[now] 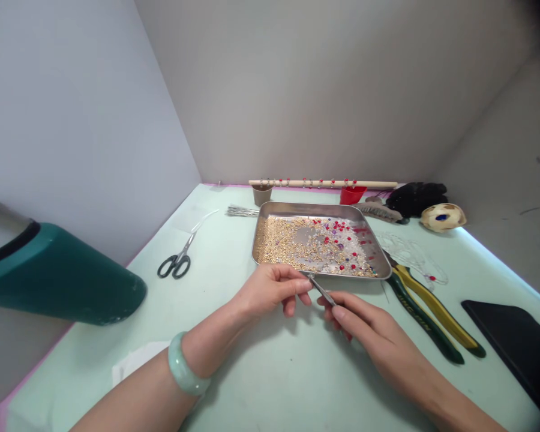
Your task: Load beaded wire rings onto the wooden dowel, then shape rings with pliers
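My right hand [364, 321] is closed around a slim pair of metal tweezers [324, 292], whose tips point up and to the left. Thumb and forefinger of my left hand [281, 288] pinch right at those tips; whatever sits between them is too small to make out. A jade-green bangle [184, 366] circles my left wrist. Both hands are just in front of the near rim of a metal tray [380, 255]. Inside it, gold beads [274, 240] spread over the left side, with clear, red and purple beads [337, 240] toward the right.
Black-handled scissors [177, 258] and a green bottle [63, 270] lie left. Pliers [425, 312], a black flat object [513, 348] and a wire strand lie right. Behind the tray, a wooden stick [297, 183] with beaded rings rests across two small cups [353, 195]. Thin wires [240, 211] lie beside the tray.
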`<move>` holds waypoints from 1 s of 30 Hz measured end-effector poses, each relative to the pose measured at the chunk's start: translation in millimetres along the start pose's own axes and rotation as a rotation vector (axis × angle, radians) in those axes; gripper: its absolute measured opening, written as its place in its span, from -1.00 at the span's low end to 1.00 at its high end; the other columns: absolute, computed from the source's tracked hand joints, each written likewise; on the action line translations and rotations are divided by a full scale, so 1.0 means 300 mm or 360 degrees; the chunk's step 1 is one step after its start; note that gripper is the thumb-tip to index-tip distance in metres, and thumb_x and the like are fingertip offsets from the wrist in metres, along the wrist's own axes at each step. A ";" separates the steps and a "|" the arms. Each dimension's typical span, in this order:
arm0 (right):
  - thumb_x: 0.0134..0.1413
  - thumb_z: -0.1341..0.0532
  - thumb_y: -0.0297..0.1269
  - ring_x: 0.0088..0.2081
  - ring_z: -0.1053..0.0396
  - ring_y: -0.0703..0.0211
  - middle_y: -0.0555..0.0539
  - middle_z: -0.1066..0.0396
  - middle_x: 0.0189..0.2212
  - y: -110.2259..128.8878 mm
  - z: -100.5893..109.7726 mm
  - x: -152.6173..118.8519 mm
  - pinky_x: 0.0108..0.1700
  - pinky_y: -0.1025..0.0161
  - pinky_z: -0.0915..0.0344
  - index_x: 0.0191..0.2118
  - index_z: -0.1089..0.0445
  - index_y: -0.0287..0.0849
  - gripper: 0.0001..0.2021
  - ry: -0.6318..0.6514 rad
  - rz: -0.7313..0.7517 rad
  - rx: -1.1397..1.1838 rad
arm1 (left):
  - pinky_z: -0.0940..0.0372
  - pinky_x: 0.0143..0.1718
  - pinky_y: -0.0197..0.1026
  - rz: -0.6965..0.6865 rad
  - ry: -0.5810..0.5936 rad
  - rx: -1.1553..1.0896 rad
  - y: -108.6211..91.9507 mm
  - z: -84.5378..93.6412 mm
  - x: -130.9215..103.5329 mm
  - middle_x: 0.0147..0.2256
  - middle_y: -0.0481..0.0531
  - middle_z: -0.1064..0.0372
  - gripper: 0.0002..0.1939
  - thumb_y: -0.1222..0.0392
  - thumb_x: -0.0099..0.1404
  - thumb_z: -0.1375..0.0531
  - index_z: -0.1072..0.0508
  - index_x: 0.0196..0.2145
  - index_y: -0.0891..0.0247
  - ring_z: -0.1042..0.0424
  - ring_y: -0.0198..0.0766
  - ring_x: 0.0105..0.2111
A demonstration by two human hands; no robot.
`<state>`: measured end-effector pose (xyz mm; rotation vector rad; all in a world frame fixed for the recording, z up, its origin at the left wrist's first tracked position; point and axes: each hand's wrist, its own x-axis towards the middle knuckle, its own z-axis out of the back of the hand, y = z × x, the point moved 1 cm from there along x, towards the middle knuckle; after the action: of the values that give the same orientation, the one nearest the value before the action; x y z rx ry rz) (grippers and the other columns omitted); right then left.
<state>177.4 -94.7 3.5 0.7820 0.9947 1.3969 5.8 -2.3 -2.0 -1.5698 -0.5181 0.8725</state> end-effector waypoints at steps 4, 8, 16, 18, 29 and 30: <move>0.21 -0.02 -0.11 -0.35 -0.32 0.18 0.00 -0.40 -0.41 0.015 0.001 -0.002 -0.32 0.27 -0.24 -0.09 -0.41 -0.08 -0.69 -0.0019 0.0017 -0.0108 | -0.13 -0.54 -0.32 0.0029 0.0008 0.0010 0.000 0.003 0.002 -0.51 0.00 -0.43 -0.78 0.08 0.16 -0.23 -0.44 -0.43 0.33 -0.23 -0.50 -0.69; 0.21 -0.01 -0.12 -0.35 -0.30 0.18 -0.01 -0.39 -0.40 0.014 0.001 -0.004 -0.32 0.27 -0.24 -0.15 -0.41 -0.11 -0.71 -0.0035 0.0033 -0.0145 | -0.13 -0.54 -0.32 0.0034 0.0062 0.0066 -0.010 0.002 0.001 -0.50 0.01 -0.42 -0.72 0.02 0.19 -0.20 -0.44 -0.37 0.35 -0.25 -0.49 -0.68; 0.20 0.00 -0.09 -0.38 -0.28 0.21 0.00 -0.37 -0.42 -0.010 0.002 0.002 -0.34 0.29 -0.23 -0.32 -0.36 -0.13 -0.71 -0.0065 0.0061 -0.0176 | -0.08 -0.62 -0.32 -0.0002 0.0214 0.0109 -0.012 -0.005 0.003 -0.59 0.00 -0.34 -0.52 -0.13 0.34 0.08 -0.35 -0.41 0.35 -0.19 -0.46 -0.72; 0.20 0.00 -0.09 -0.40 -0.28 0.21 0.01 -0.36 -0.44 -0.011 0.004 0.003 -0.37 0.30 -0.22 -0.33 -0.35 -0.13 -0.71 -0.0080 0.0035 -0.0181 | -0.09 -0.61 -0.34 -0.0086 0.0245 0.0243 -0.013 -0.002 0.001 -0.59 -0.04 -0.32 -0.60 -0.07 0.32 0.02 -0.34 -0.43 0.33 -0.18 -0.47 -0.70; 0.22 0.02 -0.17 -0.31 -0.35 0.12 -0.08 -0.41 -0.32 -0.040 -0.036 0.000 -0.26 0.19 -0.22 -0.21 -0.35 -0.16 -0.74 -0.0327 0.0209 -0.0523 | -0.15 -0.46 -0.32 -0.0302 -0.0058 0.0857 -0.011 -0.018 -0.011 -0.66 -0.08 -0.27 -0.65 0.09 0.32 0.00 -0.36 -0.55 0.30 -0.23 -0.40 -0.60; 0.22 0.01 -0.16 -0.31 -0.35 0.12 -0.08 -0.41 -0.33 -0.041 -0.036 0.000 -0.26 0.20 -0.22 -0.21 -0.36 -0.16 -0.74 -0.0329 0.0196 -0.0499 | -0.14 -0.49 -0.32 -0.0277 -0.0029 0.0787 -0.007 -0.018 -0.009 -0.66 -0.08 -0.27 -0.65 0.08 0.32 0.01 -0.36 -0.52 0.30 -0.21 -0.41 -0.62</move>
<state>172.8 -96.7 -12.0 0.7432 0.5586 1.4987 8.6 -7.5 0.7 -1.0514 -0.4059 0.8070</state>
